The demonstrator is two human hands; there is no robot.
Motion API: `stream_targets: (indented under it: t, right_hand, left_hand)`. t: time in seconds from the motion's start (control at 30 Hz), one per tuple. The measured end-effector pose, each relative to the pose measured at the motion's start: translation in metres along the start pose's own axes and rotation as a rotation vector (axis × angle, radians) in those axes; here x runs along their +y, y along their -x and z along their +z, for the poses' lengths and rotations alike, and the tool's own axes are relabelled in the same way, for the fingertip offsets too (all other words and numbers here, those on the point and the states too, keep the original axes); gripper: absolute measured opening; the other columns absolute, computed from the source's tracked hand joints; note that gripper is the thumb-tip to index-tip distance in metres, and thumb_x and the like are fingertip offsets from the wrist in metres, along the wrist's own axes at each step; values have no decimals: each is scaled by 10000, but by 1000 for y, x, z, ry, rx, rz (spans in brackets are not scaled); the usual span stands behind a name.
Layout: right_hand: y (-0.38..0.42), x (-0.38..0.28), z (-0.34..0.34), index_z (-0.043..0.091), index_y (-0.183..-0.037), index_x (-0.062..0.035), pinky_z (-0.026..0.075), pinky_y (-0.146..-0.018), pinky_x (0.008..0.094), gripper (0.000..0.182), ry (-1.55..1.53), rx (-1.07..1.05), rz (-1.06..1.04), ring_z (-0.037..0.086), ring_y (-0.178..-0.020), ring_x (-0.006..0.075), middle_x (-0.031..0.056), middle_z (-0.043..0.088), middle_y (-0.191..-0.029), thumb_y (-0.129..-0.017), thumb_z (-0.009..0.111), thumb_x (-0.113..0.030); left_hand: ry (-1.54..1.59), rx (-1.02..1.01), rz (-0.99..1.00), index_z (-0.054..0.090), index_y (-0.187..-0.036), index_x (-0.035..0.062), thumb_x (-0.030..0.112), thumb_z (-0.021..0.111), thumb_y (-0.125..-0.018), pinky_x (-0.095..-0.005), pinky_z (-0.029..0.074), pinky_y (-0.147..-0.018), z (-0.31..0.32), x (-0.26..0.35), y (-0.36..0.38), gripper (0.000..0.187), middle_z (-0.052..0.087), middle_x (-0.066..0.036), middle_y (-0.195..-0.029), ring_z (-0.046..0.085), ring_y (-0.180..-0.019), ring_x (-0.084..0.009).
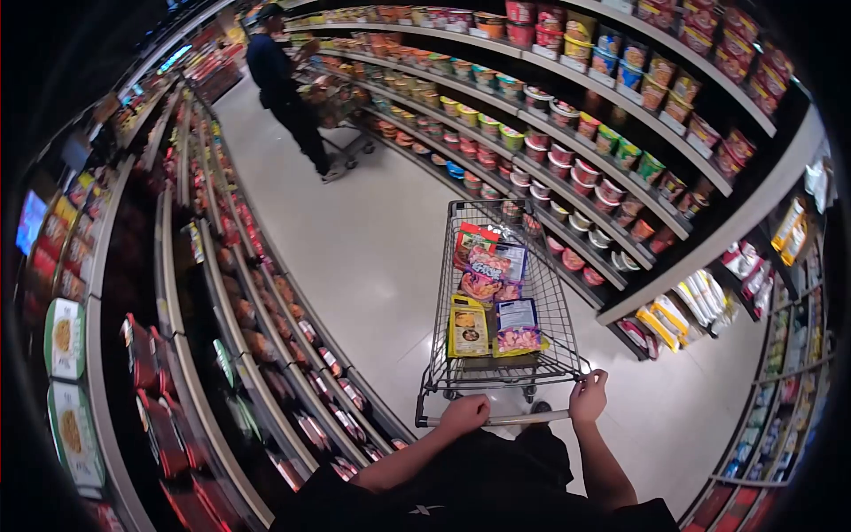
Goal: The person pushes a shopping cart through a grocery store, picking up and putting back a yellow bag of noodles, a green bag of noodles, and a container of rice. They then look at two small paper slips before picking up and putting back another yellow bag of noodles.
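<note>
A wire shopping cart [565, 324] stands right in front of me in a store aisle. My left hand [465, 415] is closed at its handle [523, 418], left of the middle. My right hand [588, 396] grips the cart at the handle's right corner, fingers curled. In the basket lie several food packets: a red packet [472, 241] at the far end, a pink and purple packet [484, 273] in the middle, a yellow packet [467, 330] near left and a purple packet [518, 324] near right. Some packets overlap and are partly hidden.
Shelves of instant noodle cups [576, 173] line the right side, ending at a shelf end panel [709, 222]. Packed shelves [239, 328] curve along the left. Ahead, a person in dark clothes [279, 84] stands beside another cart [341, 111]. Pale floor [355, 257] runs between.
</note>
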State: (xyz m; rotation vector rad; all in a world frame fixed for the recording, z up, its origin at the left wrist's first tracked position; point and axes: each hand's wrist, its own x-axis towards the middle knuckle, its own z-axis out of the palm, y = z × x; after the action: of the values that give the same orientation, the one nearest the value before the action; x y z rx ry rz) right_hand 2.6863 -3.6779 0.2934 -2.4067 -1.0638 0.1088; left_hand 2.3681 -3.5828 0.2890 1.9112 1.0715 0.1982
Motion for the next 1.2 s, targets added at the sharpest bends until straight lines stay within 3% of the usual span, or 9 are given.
stream_targets:
  t: [0.13, 0.27, 0.33, 0.43, 0.6, 0.67, 0.8, 1.0, 1.2]
  right_hand:
    - [-45, 6, 34, 688, -837, -85, 540, -684, 459, 36, -115, 21, -358, 686, -770, 345, 116, 677, -877, -860, 675, -62]
    - [-86, -10, 50, 713, -840, -117, 560, -662, 499, 131, -146, -315, -583, 712, -713, 378, 127, 730, -806, -923, 646, -192]
    - [-103, -21, 46, 710, -873, -121, 567, -646, 511, 212, -7, -522, -722, 722, -686, 381, 134, 742, -778, -971, 608, -279]
    - [-128, -25, 56, 701, -879, -106, 554, -665, 533, 373, 6, -644, -1030, 714, -707, 405, 169, 726, -761, -1050, 528, -389]
    - [-156, -61, 68, 698, -861, -92, 539, -683, 529, 423, -158, -719, -1223, 707, -757, 409, 179, 719, -804, -1050, 534, -433]
    - [-164, -74, 68, 694, -848, -89, 532, -698, 522, 444, -113, -785, -1263, 710, -796, 397, 176, 721, -839, -1022, 580, -482]
    - [-152, -99, 61, 692, -932, -86, 525, -697, 525, 476, -64, -834, -1389, 704, -799, 410, 166, 706, -803, -947, 690, -562]
    - [-155, -80, 91, 695, -984, -39, 539, -722, 548, 581, 10, -746, -1557, 708, -819, 446, 214, 720, -826, -988, 639, -617]
    - [-149, -60, 94, 682, -1058, -20, 547, -783, 590, 598, -29, -661, -1587, 710, -889, 488, 260, 733, -901, -1025, 576, -608]
  left_hand:
    - [-53, 125, -166, 706, -947, 100, 250, 588, -946, -486, 574, -781, 4, 11, -12, 191, 743, -135, -909, 728, -899, -361]
    - [-110, 411, -277, 722, -963, 89, 247, 598, -942, -495, 567, -784, 7, 7, -25, 202, 735, -139, -920, 713, -880, -367]
    - [-224, 841, -83, 721, -990, 64, 182, 620, -940, -474, 561, -755, 23, -2, -25, 163, 727, -140, -902, 702, -827, -360]
    - [194, 1146, -376, 702, -1033, 31, 71, 596, -956, -421, 544, -746, 56, 49, -12, 136, 705, -141, -914, 682, -813, -301]
    - [15, 1133, -340, 677, -1036, 26, 125, 596, -951, -441, 547, -780, 143, 107, 33, 153, 674, -183, -874, 679, -842, -362]
    - [171, 967, -540, 668, -1042, 36, 144, 613, -938, -450, 549, -800, 187, 127, 63, 159, 685, -174, -896, 692, -880, -359]
    - [376, 923, -746, 664, -1057, 55, 177, 639, -925, -457, 548, -819, 291, 128, 139, 181, 700, -169, -915, 698, -900, -361]
    - [506, 1036, -1161, 718, -1209, 68, 214, 637, -930, -437, 564, -958, 443, 184, 193, 326, 760, -193, -1118, 722, -1078, -372]
    - [687, 1281, -1243, 737, -1176, 64, 211, 647, -928, -447, 565, -954, 558, 226, 209, 302, 761, -195, -1105, 721, -1067, -378]
